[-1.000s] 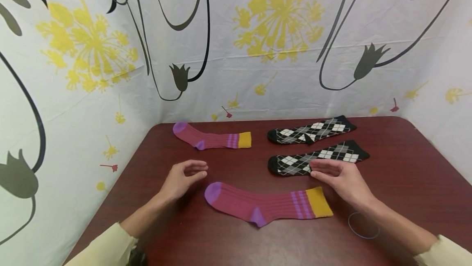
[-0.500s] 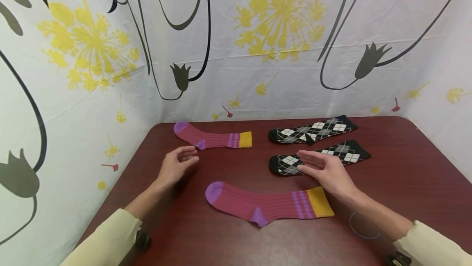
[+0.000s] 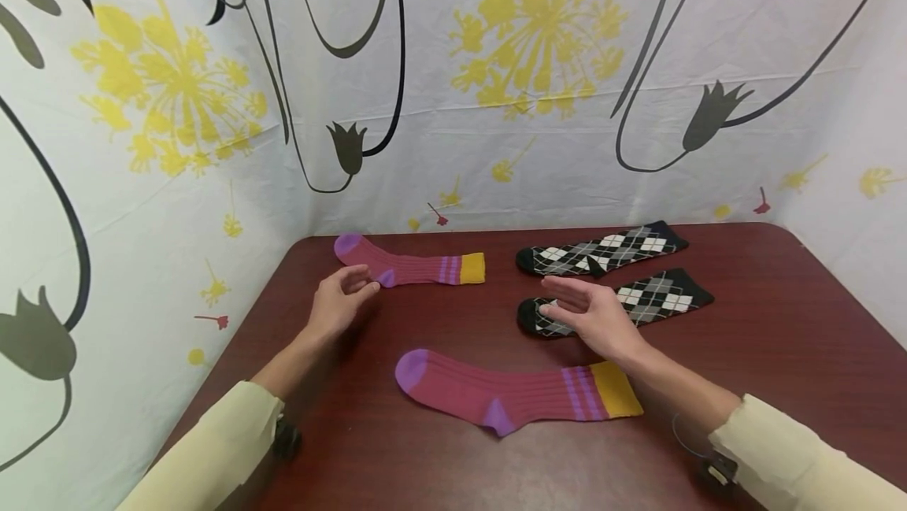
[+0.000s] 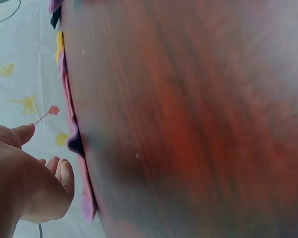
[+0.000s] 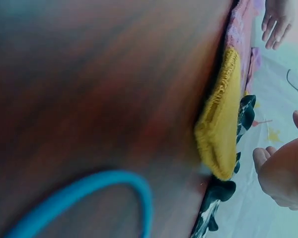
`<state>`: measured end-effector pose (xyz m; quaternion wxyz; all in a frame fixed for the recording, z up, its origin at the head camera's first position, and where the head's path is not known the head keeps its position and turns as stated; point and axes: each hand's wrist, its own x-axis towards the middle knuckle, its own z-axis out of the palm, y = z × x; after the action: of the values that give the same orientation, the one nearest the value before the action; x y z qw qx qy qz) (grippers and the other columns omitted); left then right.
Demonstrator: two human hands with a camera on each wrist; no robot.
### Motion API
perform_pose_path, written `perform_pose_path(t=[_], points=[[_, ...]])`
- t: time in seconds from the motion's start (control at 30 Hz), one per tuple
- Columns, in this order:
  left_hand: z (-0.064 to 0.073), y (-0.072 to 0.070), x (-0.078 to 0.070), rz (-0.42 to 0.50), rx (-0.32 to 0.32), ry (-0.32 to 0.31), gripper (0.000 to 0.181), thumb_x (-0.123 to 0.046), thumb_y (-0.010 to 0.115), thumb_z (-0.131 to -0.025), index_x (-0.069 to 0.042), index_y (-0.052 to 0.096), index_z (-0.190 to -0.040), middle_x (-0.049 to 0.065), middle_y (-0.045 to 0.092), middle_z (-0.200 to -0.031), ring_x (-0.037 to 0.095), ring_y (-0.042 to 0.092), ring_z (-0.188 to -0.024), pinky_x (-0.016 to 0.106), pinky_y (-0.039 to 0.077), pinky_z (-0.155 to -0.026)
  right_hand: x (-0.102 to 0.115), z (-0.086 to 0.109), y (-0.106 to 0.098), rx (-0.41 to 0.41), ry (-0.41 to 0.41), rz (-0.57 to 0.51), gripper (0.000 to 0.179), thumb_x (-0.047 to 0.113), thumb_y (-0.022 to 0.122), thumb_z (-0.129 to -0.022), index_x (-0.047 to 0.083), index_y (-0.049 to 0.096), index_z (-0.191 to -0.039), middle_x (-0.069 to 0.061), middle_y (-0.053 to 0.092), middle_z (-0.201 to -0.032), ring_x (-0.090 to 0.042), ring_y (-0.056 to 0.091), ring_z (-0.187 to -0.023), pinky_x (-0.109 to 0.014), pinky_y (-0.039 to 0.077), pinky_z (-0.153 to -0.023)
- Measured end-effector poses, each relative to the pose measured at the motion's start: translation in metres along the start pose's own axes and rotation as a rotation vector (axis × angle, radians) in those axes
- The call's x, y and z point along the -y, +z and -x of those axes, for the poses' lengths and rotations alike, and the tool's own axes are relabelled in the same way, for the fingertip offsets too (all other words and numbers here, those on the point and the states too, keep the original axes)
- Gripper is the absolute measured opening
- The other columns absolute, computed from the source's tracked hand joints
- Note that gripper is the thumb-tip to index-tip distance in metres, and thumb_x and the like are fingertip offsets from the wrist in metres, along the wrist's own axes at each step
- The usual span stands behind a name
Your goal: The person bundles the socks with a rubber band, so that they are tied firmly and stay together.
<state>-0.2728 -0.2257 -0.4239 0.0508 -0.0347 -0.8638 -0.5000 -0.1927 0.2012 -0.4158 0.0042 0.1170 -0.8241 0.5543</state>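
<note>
In the head view my left hand (image 3: 338,302) hovers by the toe and heel of the far pink sock (image 3: 421,268), its fingers loosely bent and holding nothing. The left wrist view shows a gap between that hand and the sock. My right hand (image 3: 598,320) is over the near black-and-white argyle sock (image 3: 662,298), hiding part of its middle; its fingers are extended and hold nothing. A second argyle sock (image 3: 623,249) lies just behind. Closest to me is the other pink sock (image 3: 524,397), flat, with purple toe and heel and a yellow cuff.
The socks lie on a dark red-brown table (image 3: 397,464). A white cloth (image 3: 439,172) with printed flowers surrounds its back and sides. Small black devices (image 3: 719,468) sit at both wrists. A thin blue loop (image 5: 99,181) curves near the right wrist camera.
The left hand has moved away from me, to the far pink sock. The right hand has gone left and forward over the near argyle sock. The socks have stayed put.
</note>
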Motion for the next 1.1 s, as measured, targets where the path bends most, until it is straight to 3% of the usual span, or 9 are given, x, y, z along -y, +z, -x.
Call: perform_pose_path(t=[0.23, 0.43, 0.63, 0.93, 1.1], points=[[-0.014, -0.005, 0.004, -0.040, -0.054, -0.051, 0.055, -0.022, 0.077, -0.100, 0.000, 0.059, -0.148, 0.024, 0.064, -0.142, 0.035, 0.061, -0.133, 0.050, 0.049, -0.110, 0.004, -0.018, 0.012, 0.032, -0.006, -0.009, 0.061, 0.018, 0.075, -0.102, -0.002, 0.051, -0.154, -0.022, 0.054, -0.154, -0.040, 0.053, -0.142, -0.044, 0.048, -0.111], [-0.026, -0.010, 0.010, -0.075, -0.111, -0.046, 0.056, -0.022, 0.078, -0.099, 0.001, 0.059, -0.147, 0.026, 0.064, -0.142, 0.037, 0.062, -0.132, 0.051, 0.050, -0.109, 0.008, -0.030, 0.023, 0.041, -0.004, -0.030, 0.061, 0.014, 0.074, -0.102, -0.004, 0.049, -0.155, -0.024, 0.052, -0.155, -0.041, 0.052, -0.142, -0.043, 0.049, -0.111], [-0.038, -0.016, 0.017, -0.085, -0.168, -0.090, 0.058, -0.024, 0.079, -0.098, -0.001, 0.059, -0.147, 0.024, 0.064, -0.142, 0.035, 0.062, -0.132, 0.049, 0.048, -0.111, 0.009, -0.041, 0.033, 0.055, -0.009, -0.015, 0.062, 0.015, 0.074, -0.102, -0.005, 0.048, -0.155, -0.024, 0.052, -0.155, -0.041, 0.052, -0.141, -0.046, 0.048, -0.113], [-0.053, -0.024, 0.024, -0.119, -0.217, -0.123, 0.062, -0.027, 0.079, -0.098, -0.002, 0.056, -0.150, 0.024, 0.064, -0.142, 0.035, 0.062, -0.133, 0.049, 0.048, -0.111, 0.011, -0.059, 0.049, 0.078, 0.011, -0.038, 0.065, 0.011, 0.077, -0.099, -0.006, 0.047, -0.155, -0.024, 0.051, -0.157, -0.041, 0.051, -0.143, -0.044, 0.045, -0.115], [-0.058, -0.027, 0.027, -0.144, -0.227, -0.126, 0.064, -0.026, 0.078, -0.099, -0.001, 0.053, -0.153, 0.023, 0.063, -0.145, 0.035, 0.061, -0.134, 0.049, 0.040, -0.118, 0.011, -0.069, 0.058, 0.075, 0.018, -0.016, 0.065, 0.011, 0.077, -0.099, -0.006, 0.047, -0.155, -0.025, 0.051, -0.156, -0.042, 0.052, -0.142, -0.045, 0.046, -0.115]])
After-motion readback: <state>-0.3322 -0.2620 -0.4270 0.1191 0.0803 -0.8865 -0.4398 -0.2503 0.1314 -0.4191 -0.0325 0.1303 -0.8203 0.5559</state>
